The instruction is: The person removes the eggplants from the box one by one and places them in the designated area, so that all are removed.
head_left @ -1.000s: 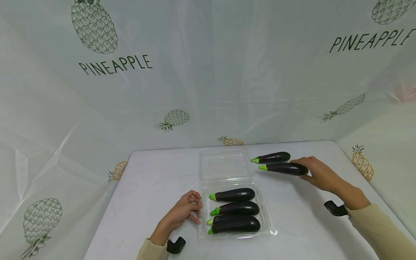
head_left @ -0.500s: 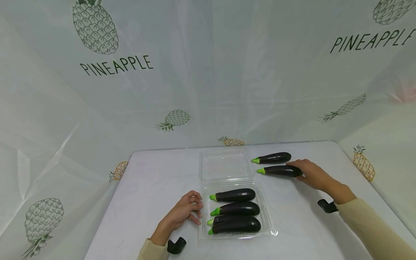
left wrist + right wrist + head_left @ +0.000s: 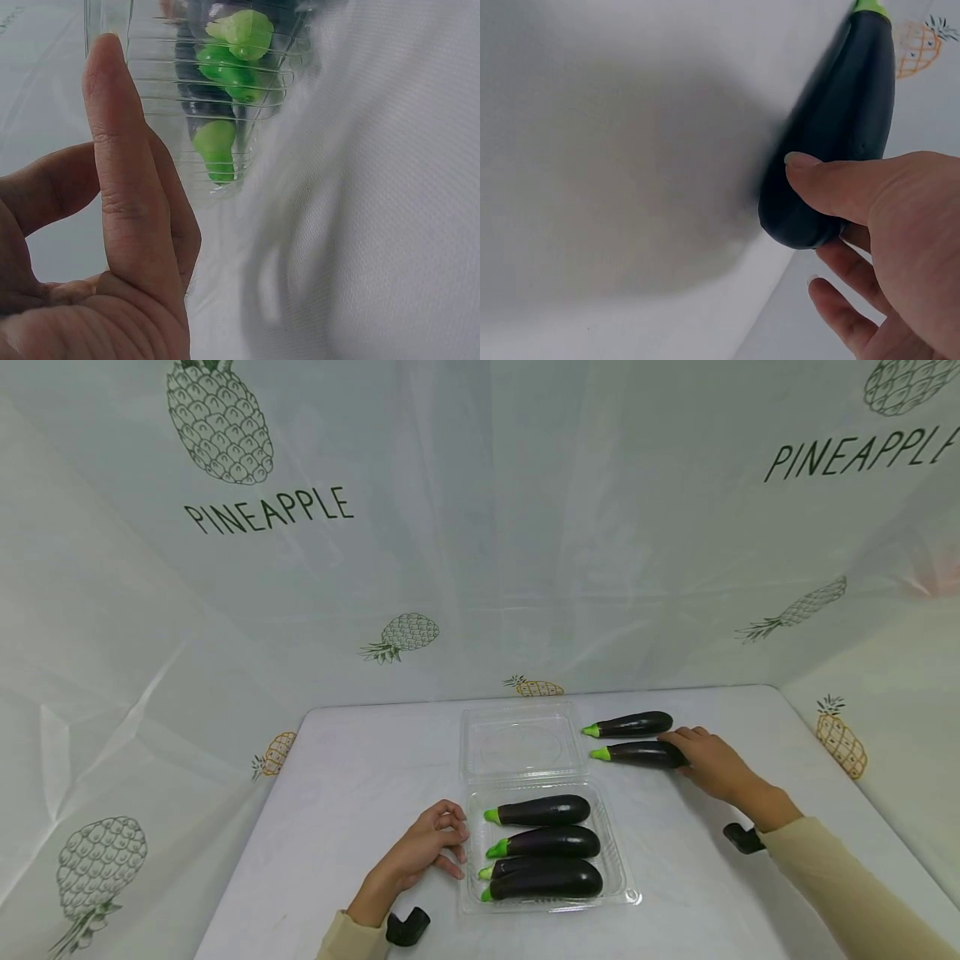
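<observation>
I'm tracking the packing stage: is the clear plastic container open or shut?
Open. In the head view, the container's lid lies folded back on the table, leaving the eggplants in the base uncovered.

Glossy, smooth eggplants (image 3: 555, 841) and a clear plastic container (image 3: 611, 847).
</observation>
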Tool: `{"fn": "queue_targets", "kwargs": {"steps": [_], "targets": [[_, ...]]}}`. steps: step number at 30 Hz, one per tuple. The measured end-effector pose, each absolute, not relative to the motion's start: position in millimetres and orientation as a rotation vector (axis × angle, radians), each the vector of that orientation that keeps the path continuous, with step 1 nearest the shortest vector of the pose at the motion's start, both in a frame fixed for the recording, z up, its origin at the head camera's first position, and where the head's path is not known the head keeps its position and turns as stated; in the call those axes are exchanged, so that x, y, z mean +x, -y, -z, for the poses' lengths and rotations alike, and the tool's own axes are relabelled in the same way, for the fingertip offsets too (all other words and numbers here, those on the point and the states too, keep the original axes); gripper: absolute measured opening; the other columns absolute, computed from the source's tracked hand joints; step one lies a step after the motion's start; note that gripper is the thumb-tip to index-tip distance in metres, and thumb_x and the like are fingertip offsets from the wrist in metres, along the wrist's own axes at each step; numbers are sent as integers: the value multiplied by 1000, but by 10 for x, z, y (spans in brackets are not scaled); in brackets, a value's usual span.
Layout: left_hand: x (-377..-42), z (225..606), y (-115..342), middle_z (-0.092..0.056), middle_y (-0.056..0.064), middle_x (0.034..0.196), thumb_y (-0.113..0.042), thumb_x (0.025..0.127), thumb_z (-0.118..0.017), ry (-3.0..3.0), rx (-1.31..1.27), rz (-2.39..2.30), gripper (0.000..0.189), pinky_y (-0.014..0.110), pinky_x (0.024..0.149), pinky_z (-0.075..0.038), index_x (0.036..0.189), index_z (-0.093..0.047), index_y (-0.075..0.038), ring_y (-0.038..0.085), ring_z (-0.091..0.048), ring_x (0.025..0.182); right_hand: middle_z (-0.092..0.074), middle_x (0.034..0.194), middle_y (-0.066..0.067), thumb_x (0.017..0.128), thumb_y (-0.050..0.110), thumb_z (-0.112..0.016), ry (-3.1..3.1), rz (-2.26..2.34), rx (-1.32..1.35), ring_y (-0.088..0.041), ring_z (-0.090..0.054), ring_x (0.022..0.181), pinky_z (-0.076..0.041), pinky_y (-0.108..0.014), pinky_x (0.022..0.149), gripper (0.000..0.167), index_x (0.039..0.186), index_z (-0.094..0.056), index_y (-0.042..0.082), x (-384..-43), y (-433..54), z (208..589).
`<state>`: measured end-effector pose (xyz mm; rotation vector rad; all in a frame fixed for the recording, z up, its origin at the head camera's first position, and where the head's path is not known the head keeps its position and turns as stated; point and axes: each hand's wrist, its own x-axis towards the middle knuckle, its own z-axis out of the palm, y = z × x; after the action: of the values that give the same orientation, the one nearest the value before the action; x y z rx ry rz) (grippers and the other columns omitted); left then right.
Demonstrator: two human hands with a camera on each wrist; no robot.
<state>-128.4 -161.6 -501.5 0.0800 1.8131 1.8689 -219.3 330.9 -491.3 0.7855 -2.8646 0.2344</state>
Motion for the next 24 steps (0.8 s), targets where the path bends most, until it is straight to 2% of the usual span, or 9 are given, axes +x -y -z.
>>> {"fn": "queue_targets", "kwargs": {"steps": [8, 14, 18, 24], "targets": [[-1283, 5012, 1617, -55, 5, 93, -2, 102, -58, -1815, 75, -1869, 25, 30, 55, -63, 123, -44, 5, 15, -63, 70, -65, 121, -27, 78, -8, -87, 2831, -232, 740, -49, -64, 107, -56, -65, 86, 56, 129, -64, -7, -2143, -3268, 4890], [-1281, 5004, 1621, -55, 5, 94, -1, 102, -58, -1810, 76, -1872, 26, 31, 55, -63, 123, -44, 5, 15, -63, 70, -66, 120, -25, 72, -11, -89, 2734, -254, 792, -47, -65, 105, -58, -64, 83, 60, 127, -66, -5, -2003, -3130, 4743], [-1279, 4991, 1628, -55, 5, 93, -1, 102, -58, -1809, 78, -1874, 25, 30, 55, -63, 122, -45, 4, 15, -63, 70, -67, 119, -22, 71, -5, -93, 2684, -276, 858, -44, -66, 105, -59, -61, 82, 59, 124, -68, -2, -1864, -2930, 4607], [-1283, 4988, 1620, -55, 5, 92, 0, 101, -58, -1812, 77, -1870, 24, 30, 55, -63, 121, -45, 4, 15, -63, 70, -70, 121, -11, 76, 7, -94, 2639, -320, 998, -36, -67, 112, -60, -57, 88, 51, 123, -72, 4, -1597, -2539, 4403]]}}
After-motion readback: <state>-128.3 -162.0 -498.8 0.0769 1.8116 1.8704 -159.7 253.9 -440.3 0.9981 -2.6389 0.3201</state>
